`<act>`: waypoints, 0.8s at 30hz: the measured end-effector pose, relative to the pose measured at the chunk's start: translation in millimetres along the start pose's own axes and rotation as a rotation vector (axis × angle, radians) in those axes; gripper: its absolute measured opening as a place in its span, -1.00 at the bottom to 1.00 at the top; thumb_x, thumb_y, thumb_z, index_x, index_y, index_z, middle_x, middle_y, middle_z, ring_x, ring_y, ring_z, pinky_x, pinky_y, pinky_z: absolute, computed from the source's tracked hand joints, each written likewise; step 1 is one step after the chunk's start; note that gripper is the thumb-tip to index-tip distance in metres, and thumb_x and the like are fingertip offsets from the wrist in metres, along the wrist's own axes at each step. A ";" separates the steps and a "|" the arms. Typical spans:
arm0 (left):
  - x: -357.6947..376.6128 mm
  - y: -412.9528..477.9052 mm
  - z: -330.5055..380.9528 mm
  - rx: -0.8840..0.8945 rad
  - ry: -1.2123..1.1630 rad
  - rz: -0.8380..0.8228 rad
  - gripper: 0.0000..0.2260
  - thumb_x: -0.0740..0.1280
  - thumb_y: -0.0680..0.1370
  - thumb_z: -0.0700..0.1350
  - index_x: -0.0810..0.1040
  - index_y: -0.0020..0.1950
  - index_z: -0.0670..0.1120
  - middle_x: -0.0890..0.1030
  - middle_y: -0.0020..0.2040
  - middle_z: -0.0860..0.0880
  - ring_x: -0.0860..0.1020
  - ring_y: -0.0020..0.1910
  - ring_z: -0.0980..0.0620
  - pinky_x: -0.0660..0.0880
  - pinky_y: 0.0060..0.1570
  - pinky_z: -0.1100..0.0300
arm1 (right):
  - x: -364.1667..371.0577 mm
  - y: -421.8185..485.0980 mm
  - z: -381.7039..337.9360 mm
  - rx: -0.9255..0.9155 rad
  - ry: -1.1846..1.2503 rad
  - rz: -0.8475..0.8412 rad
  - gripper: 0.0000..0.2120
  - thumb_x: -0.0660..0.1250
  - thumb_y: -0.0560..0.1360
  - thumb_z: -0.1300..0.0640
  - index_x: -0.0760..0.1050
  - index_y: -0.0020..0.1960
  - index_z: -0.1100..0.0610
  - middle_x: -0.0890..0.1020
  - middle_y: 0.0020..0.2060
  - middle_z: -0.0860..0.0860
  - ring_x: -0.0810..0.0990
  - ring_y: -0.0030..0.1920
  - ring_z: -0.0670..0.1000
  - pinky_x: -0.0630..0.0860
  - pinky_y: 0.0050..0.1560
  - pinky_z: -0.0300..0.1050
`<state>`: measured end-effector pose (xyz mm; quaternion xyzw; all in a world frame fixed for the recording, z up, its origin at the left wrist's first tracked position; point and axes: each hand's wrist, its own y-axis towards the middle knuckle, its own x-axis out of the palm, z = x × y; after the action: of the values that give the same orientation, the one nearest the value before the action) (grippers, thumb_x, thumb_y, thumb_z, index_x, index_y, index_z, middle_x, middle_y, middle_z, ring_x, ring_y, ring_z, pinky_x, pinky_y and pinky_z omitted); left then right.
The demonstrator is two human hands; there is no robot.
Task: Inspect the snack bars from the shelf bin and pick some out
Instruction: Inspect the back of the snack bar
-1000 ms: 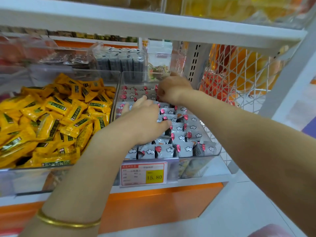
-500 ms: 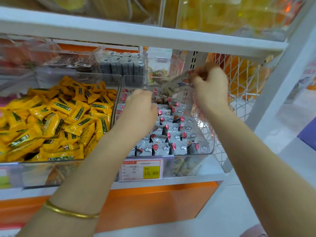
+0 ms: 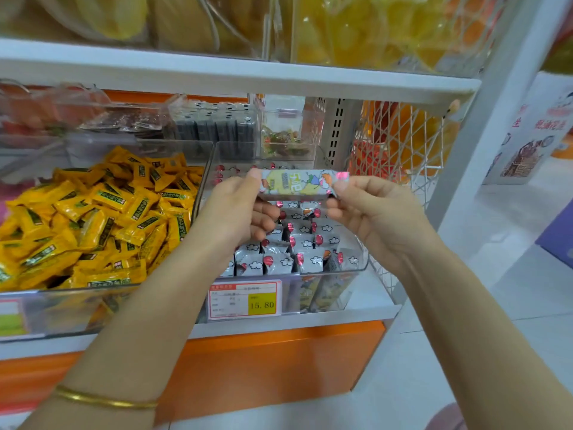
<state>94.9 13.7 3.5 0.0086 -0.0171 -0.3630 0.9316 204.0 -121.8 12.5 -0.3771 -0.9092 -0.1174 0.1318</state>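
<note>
Head view: one snack bar held level over the clear shelf bin, a hand at each end.

The bin is packed with silver packets and carries a price tag on its front. A neighbouring bin of yellow packets lies to the left and a white mesh basket to the right. The upper shelf board runs close above. The bar partly hides the rear packets. The left hand and right hand are raised, palms facing inward. Each grip pinches one crimped wrapper end between thumb and forefinger, the other fingers curled. A gold bangle circles the left wrist.
</note>
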 end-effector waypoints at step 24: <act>-2.9 -5.7 5.7 0.026 -0.112 -0.203 -0.85 0.06 0.64 -0.25 0.41 0.07 -0.14 0.53 -0.45 -0.02 0.42 -0.55 0.12 0.34 -0.59 0.31 | 0.4 -3.2 4.9 -0.268 -0.473 0.199 -0.77 0.32 0.53 0.11 0.41 -0.26 0.17 0.55 -0.48 -0.09 0.67 -0.41 0.07 0.60 -0.28 -0.04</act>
<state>88.8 11.5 8.9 0.0020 -0.0730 -0.4551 0.8875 200.7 -122.2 7.7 -0.4954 -0.8496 -0.1316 -0.1241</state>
